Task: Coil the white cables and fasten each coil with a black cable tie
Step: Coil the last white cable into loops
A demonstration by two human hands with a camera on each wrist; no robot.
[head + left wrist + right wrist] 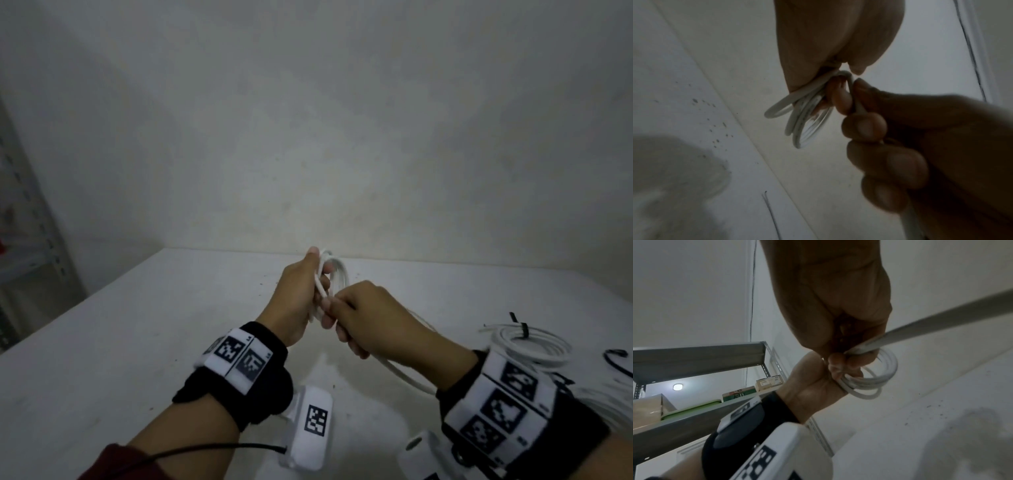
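**Both hands on a half-wound white cable**

We see the left hand (pixel 297 297) raised above the white table (pixel 144 335), its fingers and thumb curled round a small coil (pixel 334 274) of white cable, gripping the loops together at one side so the rest of the ring stands free beyond the knuckles. In the left wrist view the loops (pixel 799 113) fan out below the fingers. The right hand (pixel 373 318) sits just beside the left, touching it, and is clenched round the loose run of the same cable (pixel 404 373), which trails back under the wrist. In the right wrist view that run (pixel 941 324) stretches away taut to the right. On the table to the right lies a finished coil (pixel 534 346) bound with a black tie (pixel 522 327), and near it a loose black tie (pixel 616 359). A metal shelf (pixel 701 356) stands at the left, against the wall
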